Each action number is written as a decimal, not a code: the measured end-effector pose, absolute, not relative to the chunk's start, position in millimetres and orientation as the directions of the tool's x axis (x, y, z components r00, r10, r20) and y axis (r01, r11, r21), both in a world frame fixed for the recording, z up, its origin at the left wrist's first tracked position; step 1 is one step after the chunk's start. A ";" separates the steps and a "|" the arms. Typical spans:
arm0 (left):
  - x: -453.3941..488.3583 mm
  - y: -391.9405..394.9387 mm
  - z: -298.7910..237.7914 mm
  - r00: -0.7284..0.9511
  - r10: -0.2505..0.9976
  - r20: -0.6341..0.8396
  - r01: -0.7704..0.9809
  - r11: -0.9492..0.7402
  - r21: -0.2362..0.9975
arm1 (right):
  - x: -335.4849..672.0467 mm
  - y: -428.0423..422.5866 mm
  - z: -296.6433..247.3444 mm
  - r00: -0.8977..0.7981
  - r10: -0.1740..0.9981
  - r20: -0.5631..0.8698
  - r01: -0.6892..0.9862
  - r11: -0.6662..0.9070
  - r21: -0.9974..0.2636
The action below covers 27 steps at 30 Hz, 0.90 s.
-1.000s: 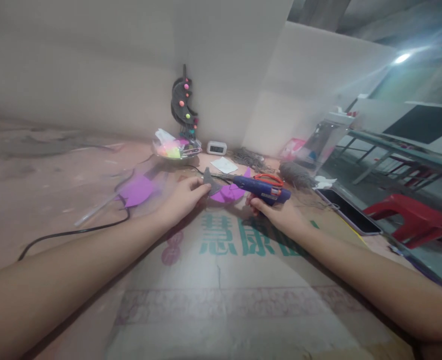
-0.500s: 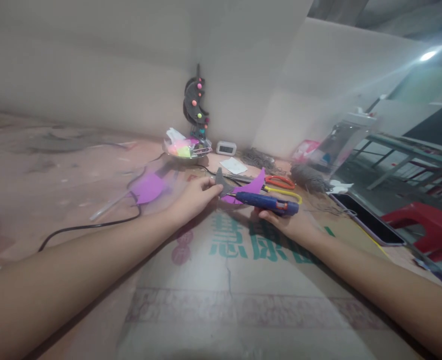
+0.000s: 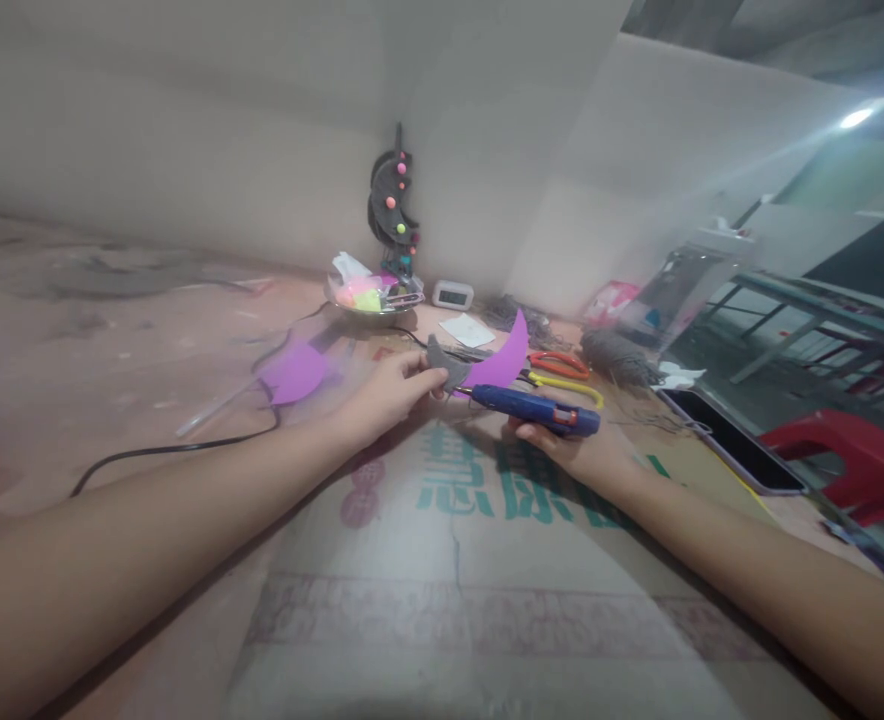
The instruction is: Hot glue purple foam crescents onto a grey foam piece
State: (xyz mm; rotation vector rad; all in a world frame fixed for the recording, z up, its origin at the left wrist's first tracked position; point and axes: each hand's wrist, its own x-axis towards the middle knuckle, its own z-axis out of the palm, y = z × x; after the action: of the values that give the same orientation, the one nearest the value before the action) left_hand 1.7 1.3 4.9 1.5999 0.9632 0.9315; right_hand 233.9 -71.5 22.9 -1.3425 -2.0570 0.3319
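Observation:
My left hand point(image 3: 388, 395) pinches a grey and purple foam cutout point(image 3: 487, 362), lifted a little off the floor with its purple crescent tip pointing up. My right hand point(image 3: 573, 447) grips a blue hot glue gun point(image 3: 536, 408) lying level, its nozzle pointing left and almost touching the cutout's lower edge. Both hands work over a flattened cardboard sheet point(image 3: 449, 560) printed with green characters.
A loose purple foam piece point(image 3: 293, 372) and a black cable point(image 3: 179, 450) lie left. Behind are orange scissors point(image 3: 558, 362), a bowl of coloured bits point(image 3: 371, 296), a black moon-shaped craft point(image 3: 391, 210), a small clock point(image 3: 452, 295). A phone point(image 3: 727, 438) and red stool point(image 3: 839, 465) are right.
The cutout has been raised and tilted so its purple crescent stands up. The glue gun dropped lower and its nozzle came in against the cutout.

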 end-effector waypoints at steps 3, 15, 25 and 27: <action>0.9 0.1 7.1 0.370 0.923 0.110 0.159 -0.180 0.971 | 234.3 -72.2 22.7 -0.266 0.890 0.371 0.713 0.441 -0.546; 1.0 2.7 0.9 0.381 0.919 0.101 0.056 -0.132 0.990 | 233.9 -73.8 21.1 -0.237 0.912 0.334 0.718 0.396 -0.573; 1.2 2.4 1.7 0.376 0.921 0.100 0.071 -0.136 0.988 | 234.0 -72.5 20.2 -0.211 0.912 0.353 0.765 0.378 -0.521; 1.2 2.9 1.1 0.377 0.920 0.103 0.075 -0.141 0.987 | 233.5 -73.0 20.8 -0.209 0.915 0.346 0.773 0.371 -0.515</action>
State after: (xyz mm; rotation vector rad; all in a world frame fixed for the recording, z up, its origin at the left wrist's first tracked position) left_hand 1.2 2.9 1.1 1.5303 0.9284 0.9574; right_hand 233.5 -73.0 20.8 -1.4509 -2.0330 0.3053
